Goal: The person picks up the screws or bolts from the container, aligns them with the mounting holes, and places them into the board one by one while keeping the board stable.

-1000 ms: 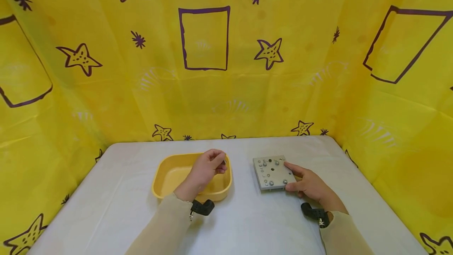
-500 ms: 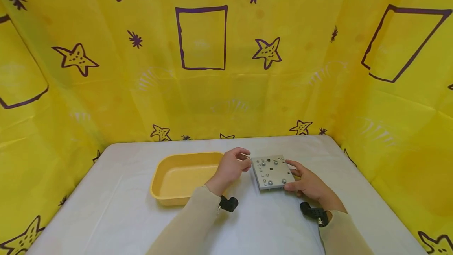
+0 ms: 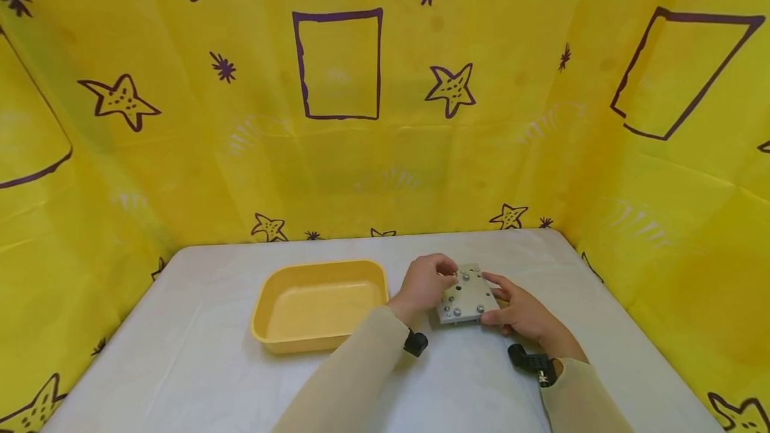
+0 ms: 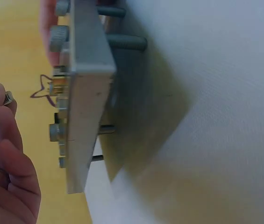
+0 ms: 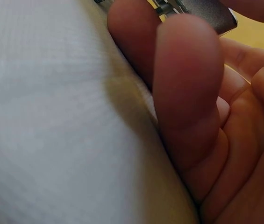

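Since the earlier frames the left hand [image 3: 424,282] has left the yellow tray [image 3: 319,306] and crossed to the grey metal plate [image 3: 468,295], so that it now sits at the plate's left edge, while the right hand [image 3: 522,313] has stayed at the plate's right side. The left wrist view shows the left fingers [image 4: 3,135] curled, with thumb and forefinger pinching a small screw [image 4: 9,97] just beside the plate's studded top face, not yet touching it. The right fingers [image 5: 188,93] are bent round the plate's near right corner and hold it; the plate stands on short legs on the white surface [image 3: 198,366], just right of the tray.

The screw is tiny and held only by the fingertips, so a slight slackening of the pinch could probably let it drop and roll under the raised plate or off across the surface. If it meets a hole at an angle it may jam or cross-thread. The plate rests on thin legs, so a sideways push from the left hand could tip or slide it unless the right hand's hold is firm. Other screw heads crowd the top face, and the fingers could snag on them
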Motion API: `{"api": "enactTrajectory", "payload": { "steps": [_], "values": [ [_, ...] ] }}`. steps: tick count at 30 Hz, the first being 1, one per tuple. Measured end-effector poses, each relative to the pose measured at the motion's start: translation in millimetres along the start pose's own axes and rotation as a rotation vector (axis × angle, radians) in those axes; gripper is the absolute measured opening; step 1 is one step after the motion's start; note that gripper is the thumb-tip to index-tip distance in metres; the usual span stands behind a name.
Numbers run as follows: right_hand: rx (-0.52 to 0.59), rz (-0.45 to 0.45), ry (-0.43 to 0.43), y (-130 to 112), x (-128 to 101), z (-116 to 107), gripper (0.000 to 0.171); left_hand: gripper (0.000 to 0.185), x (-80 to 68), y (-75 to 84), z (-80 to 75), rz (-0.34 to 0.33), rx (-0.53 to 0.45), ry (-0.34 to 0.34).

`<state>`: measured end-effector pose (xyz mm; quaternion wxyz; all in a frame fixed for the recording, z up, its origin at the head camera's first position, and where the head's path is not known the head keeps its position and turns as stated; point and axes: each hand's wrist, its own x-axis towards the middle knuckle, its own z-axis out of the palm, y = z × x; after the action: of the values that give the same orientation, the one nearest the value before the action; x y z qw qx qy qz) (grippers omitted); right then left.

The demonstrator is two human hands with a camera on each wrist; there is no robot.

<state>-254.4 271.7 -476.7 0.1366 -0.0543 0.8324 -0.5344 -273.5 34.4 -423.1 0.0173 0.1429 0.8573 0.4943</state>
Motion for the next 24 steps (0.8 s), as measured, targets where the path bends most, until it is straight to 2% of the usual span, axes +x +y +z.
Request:
{"api": "enactTrajectory", "payload": {
  "steps": [3,9,15,21,24],
  "values": [
    [0.004,-0.007,-0.006,-0.6,-0.8,-0.4,0.099,0.006,4.6,-1.3,7.0,-0.02,0.026,0.012],
    [0.029,-0.014,-0.014,-3.6,-2.6,-0.5,0.098,0.014,11.1,-7.7,15.7,-0.024,0.089,0.023],
    [0.02,-0.021,-0.011,-4.4,-2.7,-0.1,0.098,0.014,12.5,-9.1,16.5,0.022,0.188,0.002],
    [0.018,-0.009,-0.007,-3.5,-1.9,-0.1,0.099,0.011,12.8,-10.0,16.0,0.092,0.329,-0.04],
    [0.016,-0.011,-0.006,-3.2,-2.4,0.2,0.099,0.011,12.5,-10.8,16.3,0.107,0.353,-0.04]
  ]
}}
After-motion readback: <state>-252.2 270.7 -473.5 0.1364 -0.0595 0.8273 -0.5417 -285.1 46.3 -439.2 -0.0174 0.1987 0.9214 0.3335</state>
